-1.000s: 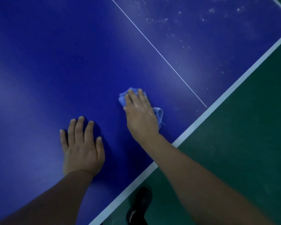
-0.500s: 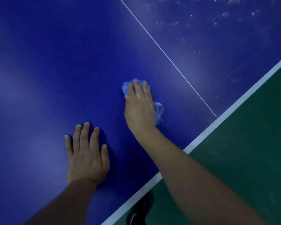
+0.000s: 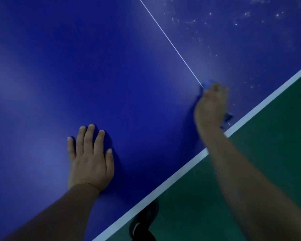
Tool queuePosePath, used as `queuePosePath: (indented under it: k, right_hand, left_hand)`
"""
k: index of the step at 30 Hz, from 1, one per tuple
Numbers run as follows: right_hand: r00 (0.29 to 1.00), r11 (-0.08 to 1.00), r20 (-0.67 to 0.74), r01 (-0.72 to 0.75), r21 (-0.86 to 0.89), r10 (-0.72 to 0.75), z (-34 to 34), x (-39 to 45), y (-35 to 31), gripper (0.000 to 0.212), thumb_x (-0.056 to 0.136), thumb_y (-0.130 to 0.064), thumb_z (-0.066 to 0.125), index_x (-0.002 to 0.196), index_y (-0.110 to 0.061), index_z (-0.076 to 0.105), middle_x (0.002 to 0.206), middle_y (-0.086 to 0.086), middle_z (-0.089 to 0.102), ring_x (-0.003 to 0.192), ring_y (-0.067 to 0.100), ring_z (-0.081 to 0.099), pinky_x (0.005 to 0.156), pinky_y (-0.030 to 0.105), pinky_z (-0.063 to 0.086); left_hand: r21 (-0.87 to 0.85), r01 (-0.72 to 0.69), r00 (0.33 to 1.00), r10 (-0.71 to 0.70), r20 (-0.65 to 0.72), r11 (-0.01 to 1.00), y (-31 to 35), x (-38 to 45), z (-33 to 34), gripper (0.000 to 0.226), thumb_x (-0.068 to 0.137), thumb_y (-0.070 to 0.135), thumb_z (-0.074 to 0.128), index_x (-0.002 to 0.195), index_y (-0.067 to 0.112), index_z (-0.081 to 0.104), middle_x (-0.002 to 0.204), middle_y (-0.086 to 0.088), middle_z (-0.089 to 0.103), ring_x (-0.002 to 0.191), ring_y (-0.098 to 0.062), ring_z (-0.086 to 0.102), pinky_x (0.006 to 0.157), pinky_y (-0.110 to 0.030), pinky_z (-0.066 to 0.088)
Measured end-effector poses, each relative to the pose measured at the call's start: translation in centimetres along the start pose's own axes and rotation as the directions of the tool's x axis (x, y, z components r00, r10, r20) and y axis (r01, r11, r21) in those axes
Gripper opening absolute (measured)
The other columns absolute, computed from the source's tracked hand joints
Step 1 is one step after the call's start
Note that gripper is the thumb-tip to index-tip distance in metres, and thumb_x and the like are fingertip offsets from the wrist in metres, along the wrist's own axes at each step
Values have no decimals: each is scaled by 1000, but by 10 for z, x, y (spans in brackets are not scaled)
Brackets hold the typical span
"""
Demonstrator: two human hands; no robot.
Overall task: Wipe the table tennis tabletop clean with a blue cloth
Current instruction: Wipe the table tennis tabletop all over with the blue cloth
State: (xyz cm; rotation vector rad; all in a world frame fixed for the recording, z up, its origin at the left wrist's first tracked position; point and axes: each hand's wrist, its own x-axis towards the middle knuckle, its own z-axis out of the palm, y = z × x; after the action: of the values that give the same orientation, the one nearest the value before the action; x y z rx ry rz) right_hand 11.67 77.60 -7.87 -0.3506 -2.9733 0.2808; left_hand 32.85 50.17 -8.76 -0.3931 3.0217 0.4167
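Observation:
The dark blue table tennis tabletop [image 3: 76,66] fills most of the view, with a thin white centre line [image 3: 169,40] and a white edge band [image 3: 181,173]. My right hand [image 3: 210,106], blurred by motion, presses flat on the blue cloth [image 3: 207,84] near the end of the centre line, close to the table's edge. Bits of cloth show beyond the fingertips and beside the wrist [image 3: 228,117]. My left hand [image 3: 90,162] rests flat on the tabletop with straight fingers and holds nothing. White specks of dust [image 3: 236,23] dot the far right part of the surface.
Green floor [image 3: 268,153] lies beyond the table's edge at the right. A dark shoe [image 3: 144,221] shows below the edge at the bottom.
My right hand has slid the cloth to the right, from the middle of the surface to the end of the centre line near the edge. My left hand has stayed flat in place.

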Motion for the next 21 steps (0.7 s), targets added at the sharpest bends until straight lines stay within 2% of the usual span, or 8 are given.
queuePosePath:
  k: [2, 4, 6, 10, 12, 16, 18, 21]
  right_hand:
    - [953, 957, 93, 289, -11, -287, 12, -48, -49, 51, 98, -12, 24, 144, 3, 39, 147, 24, 43, 136, 43, 39, 118, 48, 28]
    - [771, 794, 211, 605, 54, -601, 15, -90, -68, 54, 99, -21, 23, 147, -2, 41, 153, 17, 42, 143, 39, 35, 120, 45, 25]
    - [684, 711, 214, 698, 86, -697, 6, -77, -41, 49, 96, -14, 32, 141, 0, 49, 146, 18, 50, 137, 42, 43, 115, 48, 33]
    - [957, 959, 62, 284, -9, -283, -15, 11, 64, 43, 96, -3, 29, 131, 5, 52, 137, 26, 52, 126, 46, 48, 108, 52, 39]
    - [997, 1000, 78, 20, 3, -21, -24, 32, 96, 44, 105, -16, 26, 142, 0, 45, 153, 17, 41, 144, 37, 33, 117, 49, 30]
    - [985, 988, 86, 149, 41, -152, -13, -30, 48, 43, 103, -14, 25, 136, -1, 48, 136, 24, 52, 128, 45, 46, 106, 54, 37]
    - [836, 858, 197, 509, 75, -513, -4, -93, 24, 48, 97, -16, 21, 137, -4, 44, 133, 21, 53, 125, 42, 48, 109, 54, 40]
    - [444, 489, 355, 872, 41, -823, -10, -106, 49, 54, 92, -6, 23, 142, -4, 45, 148, 17, 44, 138, 38, 38, 120, 47, 22]
  left_hand:
    - [3, 1, 1000, -1, -2, 1000, 0, 0, 0, 60, 94, 37, 30, 141, 3, 46, 155, -18, 32, 149, -34, 18, 121, -58, 5]
    - [7, 5, 1000, -4, -11, 1000, 0, 0, 1, 60, 94, 37, 30, 141, 3, 46, 155, -18, 32, 149, -34, 17, 121, -57, 5]
    - [0, 2, 1000, -2, -19, 1000, 0, -1, 2, 60, 94, 37, 30, 140, 3, 46, 155, -17, 32, 149, -33, 17, 121, -56, 4]
    - [-23, 6, 1000, -6, -18, 1000, 1, 0, 1, 61, 93, 37, 30, 140, 1, 47, 154, -17, 32, 149, -33, 17, 122, -55, 2]
    - [-26, 3, 1000, -4, -15, 1000, 1, 0, 0, 61, 93, 37, 30, 139, 1, 47, 154, -18, 33, 149, -34, 17, 121, -56, 3]
    - [-9, 5, 1000, -5, -10, 1000, 1, -1, -1, 61, 94, 38, 29, 140, 2, 47, 155, -18, 32, 149, -33, 17, 121, -58, 5]
    - [-12, 9, 1000, -9, -18, 1000, 2, -1, -1, 61, 94, 38, 28, 140, 2, 47, 155, -18, 32, 149, -33, 16, 121, -57, 5]
    - [-13, 7, 1000, -7, -21, 1000, 1, -1, 0, 61, 94, 38, 28, 140, 3, 46, 155, -17, 31, 149, -32, 15, 122, -54, 2]
